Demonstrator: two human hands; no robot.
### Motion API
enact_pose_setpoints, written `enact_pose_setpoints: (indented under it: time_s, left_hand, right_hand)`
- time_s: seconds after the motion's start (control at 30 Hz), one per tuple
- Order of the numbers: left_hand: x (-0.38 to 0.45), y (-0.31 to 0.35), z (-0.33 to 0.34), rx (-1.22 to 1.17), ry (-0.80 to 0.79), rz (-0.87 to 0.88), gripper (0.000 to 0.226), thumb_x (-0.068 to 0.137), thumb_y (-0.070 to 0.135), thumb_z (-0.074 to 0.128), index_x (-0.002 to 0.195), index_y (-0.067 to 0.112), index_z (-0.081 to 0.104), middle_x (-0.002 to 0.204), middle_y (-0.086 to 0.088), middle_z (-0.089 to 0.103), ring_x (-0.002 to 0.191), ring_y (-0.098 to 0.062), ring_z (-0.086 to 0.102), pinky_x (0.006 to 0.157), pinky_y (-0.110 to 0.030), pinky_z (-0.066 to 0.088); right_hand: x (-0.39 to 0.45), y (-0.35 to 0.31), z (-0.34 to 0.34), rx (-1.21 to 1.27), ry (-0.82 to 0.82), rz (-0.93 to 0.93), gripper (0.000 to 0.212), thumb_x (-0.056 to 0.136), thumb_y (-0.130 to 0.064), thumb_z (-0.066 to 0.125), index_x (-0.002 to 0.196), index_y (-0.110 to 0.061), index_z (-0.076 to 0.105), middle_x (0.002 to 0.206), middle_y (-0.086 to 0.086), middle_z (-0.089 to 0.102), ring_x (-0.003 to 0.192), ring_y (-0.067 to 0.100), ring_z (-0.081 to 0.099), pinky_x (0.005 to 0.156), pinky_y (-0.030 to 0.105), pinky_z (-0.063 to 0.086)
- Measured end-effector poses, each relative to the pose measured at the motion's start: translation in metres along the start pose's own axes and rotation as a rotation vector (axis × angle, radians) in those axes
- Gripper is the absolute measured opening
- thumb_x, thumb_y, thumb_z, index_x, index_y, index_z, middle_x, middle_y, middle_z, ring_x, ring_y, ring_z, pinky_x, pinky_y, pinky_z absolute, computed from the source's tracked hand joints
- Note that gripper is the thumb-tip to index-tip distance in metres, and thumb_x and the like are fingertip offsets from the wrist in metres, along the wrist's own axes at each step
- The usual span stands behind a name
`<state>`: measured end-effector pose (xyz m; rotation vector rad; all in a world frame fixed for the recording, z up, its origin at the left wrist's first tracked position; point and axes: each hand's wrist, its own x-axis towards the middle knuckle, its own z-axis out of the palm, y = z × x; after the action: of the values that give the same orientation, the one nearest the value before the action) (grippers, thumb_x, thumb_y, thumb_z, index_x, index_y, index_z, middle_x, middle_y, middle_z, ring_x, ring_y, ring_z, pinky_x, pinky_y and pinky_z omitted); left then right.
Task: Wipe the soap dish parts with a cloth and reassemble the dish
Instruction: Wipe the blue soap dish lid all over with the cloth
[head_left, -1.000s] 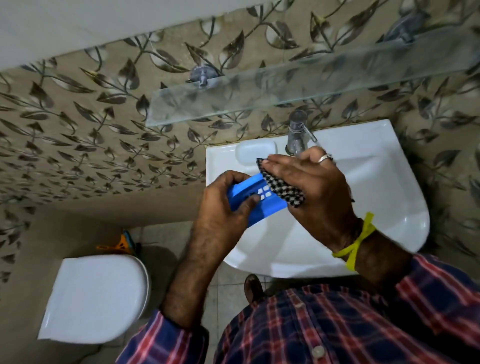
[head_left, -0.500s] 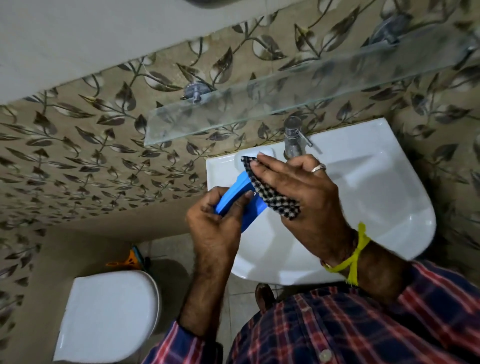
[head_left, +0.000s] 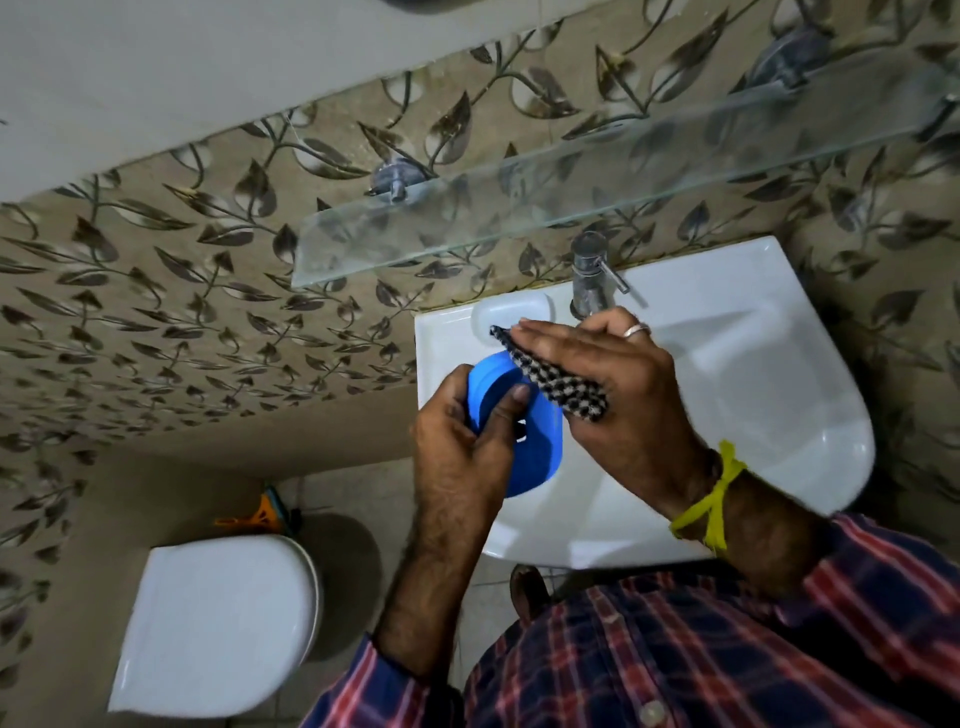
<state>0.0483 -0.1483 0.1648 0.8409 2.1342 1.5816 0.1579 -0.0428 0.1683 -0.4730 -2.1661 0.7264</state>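
Observation:
A blue plastic soap dish part (head_left: 540, 457) is held on edge over the left rim of the white washbasin (head_left: 753, 395). My left hand (head_left: 462, 447) grips it from the left, thumb across its face near a slot. My right hand (head_left: 613, 384) presses a black-and-white checked cloth (head_left: 561, 387) flat against the part's upper right side. Fingers and cloth hide most of the part's top. No other dish part is in sight.
A chrome tap (head_left: 589, 280) stands at the basin's back, beside a moulded soap recess (head_left: 511, 314). A glass shelf (head_left: 597, 192) juts from the leaf-patterned wall above. A closed white toilet (head_left: 218, 623) sits lower left, an orange-handled brush (head_left: 260, 517) behind it.
The blue part has been turned in my left hand, from a slanted, flatter pose to standing more on edge, and lowered. My right hand with the cloth stays pressed on it.

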Motion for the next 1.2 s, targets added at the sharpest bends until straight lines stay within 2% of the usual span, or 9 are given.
enact_pose_setpoints:
  time_s: [0.07, 0.17, 0.37, 0.5, 0.6, 0.7, 0.87, 1.03, 1.2]
  left_hand:
    - [0.003, -0.001, -0.002, -0.061, 0.070, 0.000, 0.021, 0.086, 0.019, 0.079, 0.083, 0.038, 0.070, 0.080, 0.006, 0.075, 0.075, -0.021, 0.073, 0.068, -0.040, 0.063]
    - [0.003, 0.004, -0.004, -0.180, 0.096, 0.032, 0.027, 0.084, 0.018, 0.078, 0.083, 0.044, 0.072, 0.078, 0.013, 0.074, 0.072, -0.007, 0.070, 0.066, -0.028, 0.061]
    - [0.016, 0.003, 0.001, -0.491, 0.309, -0.074, 0.016, 0.089, 0.001, 0.072, 0.095, 0.014, 0.068, 0.076, 0.007, 0.077, 0.066, -0.005, 0.071, 0.060, -0.020, 0.057]
    - [0.018, -0.002, -0.001, -0.482, 0.287, -0.104, 0.016, 0.087, 0.004, 0.074, 0.097, 0.014, 0.068, 0.080, 0.006, 0.078, 0.073, -0.007, 0.071, 0.065, -0.023, 0.057]
    - [0.015, -0.003, 0.008, -0.461, 0.302, -0.090, 0.014, 0.087, 0.008, 0.077, 0.096, 0.013, 0.068, 0.079, 0.003, 0.077, 0.070, -0.010, 0.071, 0.063, -0.026, 0.058]
    - [0.023, -0.001, 0.002, -0.431, 0.361, -0.008, 0.014, 0.087, 0.011, 0.077, 0.095, 0.021, 0.070, 0.080, 0.004, 0.078, 0.070, -0.012, 0.072, 0.063, -0.026, 0.058]
    - [0.022, -0.001, 0.003, -0.384, 0.379, 0.050, 0.018, 0.088, 0.009, 0.077, 0.091, 0.025, 0.069, 0.076, 0.006, 0.076, 0.067, -0.007, 0.071, 0.060, -0.021, 0.056]
    - [0.022, 0.000, 0.011, -0.415, 0.429, 0.053, 0.015, 0.088, 0.012, 0.077, 0.091, 0.025, 0.069, 0.078, 0.008, 0.076, 0.071, -0.009, 0.071, 0.063, -0.022, 0.056]
    - [0.022, 0.003, 0.015, -0.518, 0.470, 0.045, 0.016, 0.089, 0.004, 0.075, 0.094, 0.017, 0.068, 0.079, 0.011, 0.075, 0.073, -0.003, 0.069, 0.068, -0.019, 0.056]
  right_hand:
    - [0.001, -0.004, 0.005, 0.031, 0.019, -0.002, 0.037, 0.092, -0.011, 0.057, 0.128, -0.006, 0.065, 0.133, 0.008, 0.065, 0.102, 0.016, 0.055, 0.090, 0.030, 0.049]
    - [-0.003, -0.005, 0.007, 0.034, 0.060, -0.022, 0.038, 0.092, -0.010, 0.061, 0.131, -0.007, 0.063, 0.136, 0.005, 0.063, 0.096, 0.021, 0.056, 0.092, 0.024, 0.048]
    - [-0.015, -0.001, 0.016, 0.149, 0.053, 0.129, 0.062, 0.068, 0.018, 0.069, 0.126, -0.004, 0.066, 0.120, -0.002, 0.071, 0.087, 0.029, 0.064, 0.083, 0.034, 0.057]
    - [-0.021, 0.005, 0.012, 0.286, 0.017, 0.255, 0.067, 0.067, 0.016, 0.069, 0.126, -0.015, 0.065, 0.106, -0.014, 0.070, 0.090, 0.025, 0.067, 0.084, 0.019, 0.055]
    - [-0.003, 0.008, 0.015, 0.470, 0.040, 0.345, 0.048, 0.080, 0.001, 0.074, 0.122, -0.021, 0.069, 0.099, 0.010, 0.074, 0.079, 0.029, 0.071, 0.067, 0.039, 0.061]
    - [-0.009, 0.009, 0.016, 0.388, 0.018, 0.284, 0.061, 0.076, 0.014, 0.071, 0.121, -0.027, 0.067, 0.099, 0.005, 0.077, 0.088, 0.030, 0.070, 0.077, 0.043, 0.059]
    - [-0.023, 0.017, 0.008, 0.323, -0.029, 0.339, 0.054, 0.084, -0.002, 0.075, 0.105, -0.051, 0.067, 0.085, -0.003, 0.078, 0.080, 0.022, 0.071, 0.078, 0.026, 0.056]
    - [-0.014, 0.007, 0.017, 0.395, 0.065, 0.404, 0.032, 0.083, -0.005, 0.077, 0.114, -0.013, 0.074, 0.101, -0.001, 0.077, 0.092, 0.004, 0.072, 0.086, 0.017, 0.053]
    - [-0.021, 0.005, 0.019, 0.471, 0.128, 0.629, 0.015, 0.081, -0.018, 0.081, 0.096, -0.017, 0.079, 0.083, -0.011, 0.078, 0.076, 0.000, 0.072, 0.071, 0.017, 0.055]
